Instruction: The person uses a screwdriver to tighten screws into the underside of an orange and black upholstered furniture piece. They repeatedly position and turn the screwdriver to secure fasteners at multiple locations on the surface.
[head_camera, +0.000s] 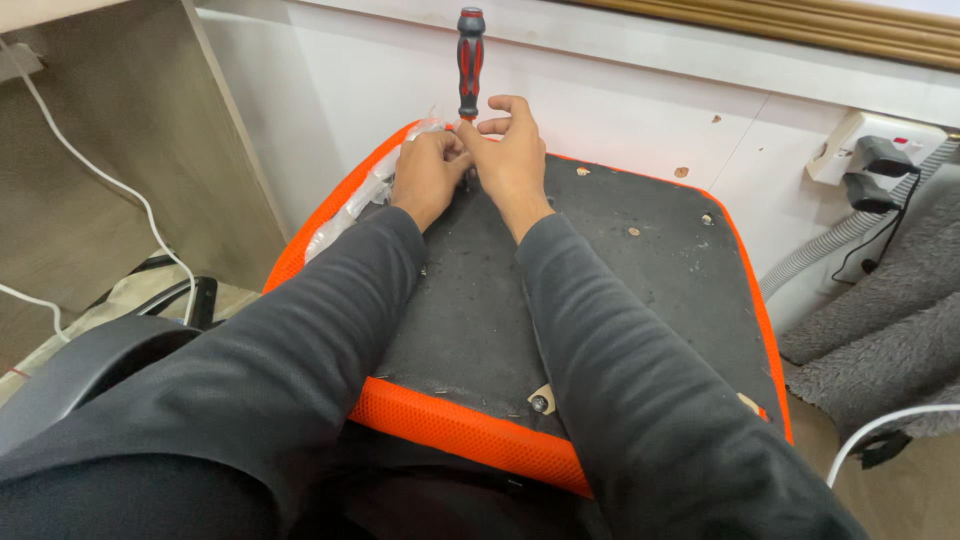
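Dark sleeves, right hand (515, 150), screwdriver (470, 62) upright, handle up

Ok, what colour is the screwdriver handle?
Black and red, on the screwdriver standing upright by the hands; head view.

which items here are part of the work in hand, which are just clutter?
In use: left hand, right hand, red-and-black screwdriver, upturned orange seat base, clear plastic wrap.

Lying about: wall socket with plugs, grey hose, grey rug, white cable.
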